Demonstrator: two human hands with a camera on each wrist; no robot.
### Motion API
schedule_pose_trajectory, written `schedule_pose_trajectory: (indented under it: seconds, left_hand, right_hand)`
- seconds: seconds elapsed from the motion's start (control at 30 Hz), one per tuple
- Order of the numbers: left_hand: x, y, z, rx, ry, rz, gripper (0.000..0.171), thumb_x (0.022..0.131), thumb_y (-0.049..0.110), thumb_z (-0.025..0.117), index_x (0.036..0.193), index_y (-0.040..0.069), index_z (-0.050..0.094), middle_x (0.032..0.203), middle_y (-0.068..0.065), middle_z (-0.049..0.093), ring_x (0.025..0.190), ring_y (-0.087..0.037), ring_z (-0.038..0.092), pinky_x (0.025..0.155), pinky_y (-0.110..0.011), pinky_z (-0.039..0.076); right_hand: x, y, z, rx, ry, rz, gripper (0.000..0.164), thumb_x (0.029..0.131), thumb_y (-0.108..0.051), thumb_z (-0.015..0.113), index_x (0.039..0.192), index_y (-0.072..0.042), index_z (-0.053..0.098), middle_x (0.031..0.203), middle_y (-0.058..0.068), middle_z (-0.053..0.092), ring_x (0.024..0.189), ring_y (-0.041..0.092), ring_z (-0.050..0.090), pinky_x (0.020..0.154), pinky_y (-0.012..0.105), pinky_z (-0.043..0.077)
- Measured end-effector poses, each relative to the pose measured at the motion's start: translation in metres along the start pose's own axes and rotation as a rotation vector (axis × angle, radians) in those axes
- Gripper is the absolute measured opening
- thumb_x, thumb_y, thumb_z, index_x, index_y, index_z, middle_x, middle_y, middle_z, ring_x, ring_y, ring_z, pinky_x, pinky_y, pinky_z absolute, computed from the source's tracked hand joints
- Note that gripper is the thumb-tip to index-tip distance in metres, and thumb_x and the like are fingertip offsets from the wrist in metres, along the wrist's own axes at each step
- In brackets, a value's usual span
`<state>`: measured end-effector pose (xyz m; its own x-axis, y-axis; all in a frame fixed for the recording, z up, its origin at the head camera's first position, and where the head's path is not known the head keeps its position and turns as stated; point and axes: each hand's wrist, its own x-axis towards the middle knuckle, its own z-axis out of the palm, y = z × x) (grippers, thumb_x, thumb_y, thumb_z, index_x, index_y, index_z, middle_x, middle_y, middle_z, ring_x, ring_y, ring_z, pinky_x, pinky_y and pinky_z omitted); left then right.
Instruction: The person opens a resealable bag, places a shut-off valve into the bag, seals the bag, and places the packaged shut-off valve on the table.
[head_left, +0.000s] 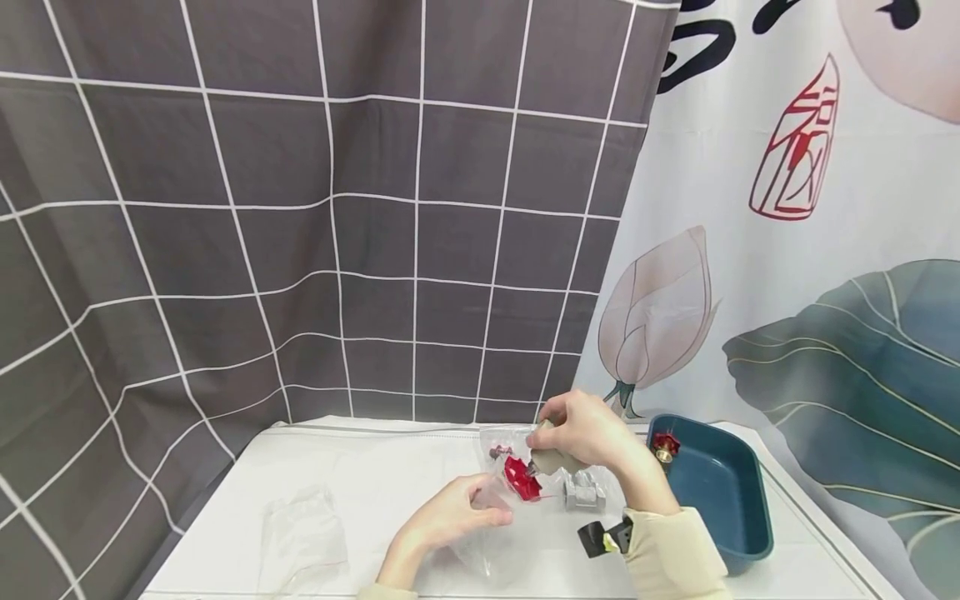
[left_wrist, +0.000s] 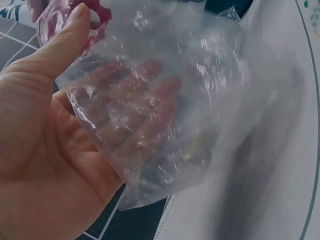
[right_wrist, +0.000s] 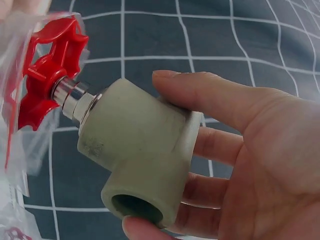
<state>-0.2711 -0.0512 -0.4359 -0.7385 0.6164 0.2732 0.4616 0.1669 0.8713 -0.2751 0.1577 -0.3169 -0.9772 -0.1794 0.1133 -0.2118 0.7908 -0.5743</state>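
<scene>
My right hand grips a grey-green plastic valve body, its thumb on top and fingers round the far side and underneath. A metal stem joins the body to a red handwheel, which points left. Clear plastic of a bag overlaps the wheel's left edge. My left hand holds this bag between thumb and fingers; the fingers show through the film in the left wrist view. Beside the valve on the white table lie a grey fitting and a small dark-red piece, both by clear film.
At the right stands a dark blue bin with a red-wheeled brass piece in its far left corner. Another clear bag lies flat on the table's left part. A dark gridded curtain hangs behind the table.
</scene>
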Motion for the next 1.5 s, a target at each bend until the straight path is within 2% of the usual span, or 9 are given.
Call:
schedule_pose_trajectory:
  seconds: [0.23,0.3,0.47,0.63,0.97,1.13,1.3,1.4,1.5]
  left_hand:
    - [0.005,-0.009,0.004,-0.048,-0.019,0.022,0.027,0.081,0.023,0.064,0.106,0.015,0.058,0.098,0.006,0.062,0.093,-0.01,0.057,0.081,-0.026,0.043]
    - [0.007,-0.017,0.006,-0.053,-0.01,0.031,0.027,0.081,0.023,0.064,0.105,0.015,0.057,0.098,0.007,0.062,0.092,-0.01,0.057,0.08,-0.027,0.044]
    - [0.01,-0.027,0.008,-0.151,-0.001,0.024,0.039,0.08,0.021,0.065,0.115,0.016,0.049,0.098,0.002,0.063,0.089,-0.015,0.06,0.078,-0.028,0.046]
    - [0.01,-0.021,0.01,-0.154,0.022,0.033,0.046,0.077,0.02,0.067,0.118,0.021,0.046,0.096,0.0,0.063,0.087,-0.016,0.06,0.078,-0.027,0.046]
    - [0.005,0.006,0.007,-0.115,0.068,0.049,0.036,0.078,0.018,0.066,0.11,0.015,0.049,0.092,-0.007,0.062,0.081,-0.015,0.058,0.07,-0.027,0.047]
    - [0.009,0.003,0.01,-0.153,0.06,0.074,0.037,0.078,0.015,0.067,0.11,0.011,0.048,0.094,-0.011,0.062,0.082,-0.017,0.059,0.07,-0.029,0.048]
    - [0.013,-0.012,0.016,-0.151,0.023,0.082,0.042,0.077,0.018,0.067,0.115,0.015,0.047,0.091,-0.002,0.064,0.081,-0.014,0.061,0.071,-0.028,0.049]
    - [0.013,-0.009,0.017,-0.187,0.02,0.091,0.041,0.079,0.016,0.066,0.115,0.014,0.048,0.088,-0.006,0.064,0.078,-0.017,0.062,0.068,-0.03,0.05]
    - [0.012,-0.002,0.016,-0.286,0.017,0.111,0.034,0.081,0.008,0.062,0.113,0.009,0.048,0.082,-0.018,0.063,0.072,-0.024,0.063,0.063,-0.037,0.051]
  right_hand:
    - [0.002,-0.006,0.016,-0.082,-0.001,-0.082,0.017,0.065,-0.032,0.072,0.075,-0.022,0.063,0.063,-0.004,0.055,0.055,0.012,0.05,0.043,0.027,0.042]
    - [0.003,-0.007,0.019,-0.111,0.008,-0.102,0.018,0.065,-0.032,0.072,0.076,-0.022,0.063,0.062,-0.004,0.054,0.054,0.012,0.049,0.043,0.026,0.041]
    - [0.004,-0.009,0.023,-0.158,0.017,-0.143,0.022,0.062,-0.035,0.073,0.077,-0.021,0.064,0.06,-0.007,0.053,0.055,0.01,0.048,0.045,0.026,0.04]
    - [0.006,-0.014,0.029,-0.195,0.019,-0.196,0.029,0.06,-0.041,0.074,0.078,-0.021,0.065,0.062,-0.01,0.053,0.058,0.01,0.048,0.047,0.025,0.04]
    - [0.01,-0.02,0.038,-0.252,0.002,-0.349,0.026,0.063,-0.042,0.07,0.079,-0.022,0.064,0.057,-0.013,0.051,0.05,0.005,0.046,0.043,0.023,0.038]
    - [0.011,-0.018,0.036,-0.27,-0.018,-0.379,0.025,0.064,-0.045,0.07,0.08,-0.026,0.064,0.06,-0.016,0.051,0.054,0.004,0.047,0.046,0.023,0.038]
    - [0.011,-0.016,0.035,-0.282,-0.066,-0.409,0.028,0.065,-0.052,0.068,0.08,-0.029,0.064,0.064,-0.016,0.051,0.058,0.005,0.047,0.048,0.024,0.038]
    - [0.01,-0.013,0.037,-0.261,-0.076,-0.443,0.029,0.065,-0.052,0.068,0.079,-0.027,0.064,0.064,-0.017,0.051,0.058,0.004,0.047,0.049,0.022,0.039]
    - [0.008,-0.008,0.039,-0.209,-0.084,-0.458,0.031,0.066,-0.05,0.068,0.081,-0.024,0.065,0.065,-0.018,0.053,0.056,0.002,0.047,0.048,0.02,0.04]
